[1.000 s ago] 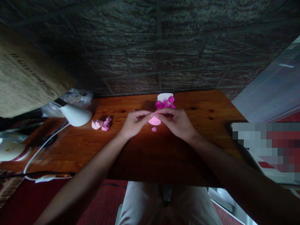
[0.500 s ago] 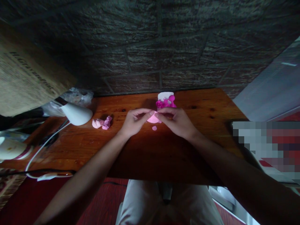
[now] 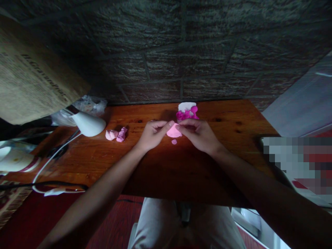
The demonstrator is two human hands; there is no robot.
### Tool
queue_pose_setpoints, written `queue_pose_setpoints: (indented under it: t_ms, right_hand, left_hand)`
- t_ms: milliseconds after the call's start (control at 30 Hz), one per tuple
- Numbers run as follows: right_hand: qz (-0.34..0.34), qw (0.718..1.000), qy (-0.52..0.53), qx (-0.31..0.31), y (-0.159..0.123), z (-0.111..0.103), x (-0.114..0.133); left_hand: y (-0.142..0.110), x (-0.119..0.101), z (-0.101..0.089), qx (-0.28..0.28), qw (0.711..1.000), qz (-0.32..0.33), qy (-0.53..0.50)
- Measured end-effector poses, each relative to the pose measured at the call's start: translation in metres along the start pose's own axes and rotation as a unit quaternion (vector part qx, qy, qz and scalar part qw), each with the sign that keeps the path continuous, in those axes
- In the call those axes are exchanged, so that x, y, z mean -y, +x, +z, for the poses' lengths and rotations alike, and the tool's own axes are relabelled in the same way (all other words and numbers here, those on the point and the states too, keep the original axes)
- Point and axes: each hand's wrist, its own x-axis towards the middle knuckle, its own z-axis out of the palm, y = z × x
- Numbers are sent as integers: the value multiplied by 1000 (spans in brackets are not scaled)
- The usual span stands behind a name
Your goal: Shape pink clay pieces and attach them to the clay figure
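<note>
Between my two hands, above the wooden table, is a flattened piece of pink modelling clay [image 3: 173, 131]. My left hand [image 3: 155, 134] pinches its left edge with thumb and fingers. On the opposite edge, my right hand [image 3: 197, 133] has a similar pinch. A small pink clay bit [image 3: 174, 141] lies just below the piece on the tabletop. Behind the hands sit bright magenta plastic pieces [image 3: 187, 113] beside a white block-like thing [image 3: 187, 105]. Two crumpled clay lumps, a pale pink one [image 3: 111, 135] and a darker pink one [image 3: 121, 134], rest left of my left hand.
A white lamp-like object [image 3: 90, 123] with a cable [image 3: 43, 169] stands at the left, near a clear plastic bag [image 3: 94, 103]. A brown paper sheet [image 3: 33, 76] hangs over the upper left. The stone wall [image 3: 160, 52] bounds the wooden table [image 3: 103, 162] behind.
The view has shifted slightly, so the scene sits a little farther right. Both thumbs have moved apart a little along the clay's upper edge, showing more of it.
</note>
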Motion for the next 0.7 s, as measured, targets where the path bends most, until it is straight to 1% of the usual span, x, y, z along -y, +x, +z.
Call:
queue_pose_setpoints:
  t_ms: [100, 233, 367, 533, 700]
  right_hand:
    - [-6, 1000, -2, -1, 1, -2, 1]
    - [17, 1000, 21, 7, 2, -2, 1]
    - [25, 999, 34, 25, 2, -1, 1]
    - [11, 998, 38, 46, 1, 0, 2]
    - [-1, 1000, 4, 23, 2, -2, 5]
  left_hand:
    - [0, -2, 0, 5, 1000, -4, 11]
    - [1, -1, 1, 11, 1000, 1, 17]
    - [1, 3, 1, 16, 999, 25, 37]
    - [-1, 7, 1, 12, 997, 49, 67]
    - [-1, 3, 5, 24, 998, 46, 47]
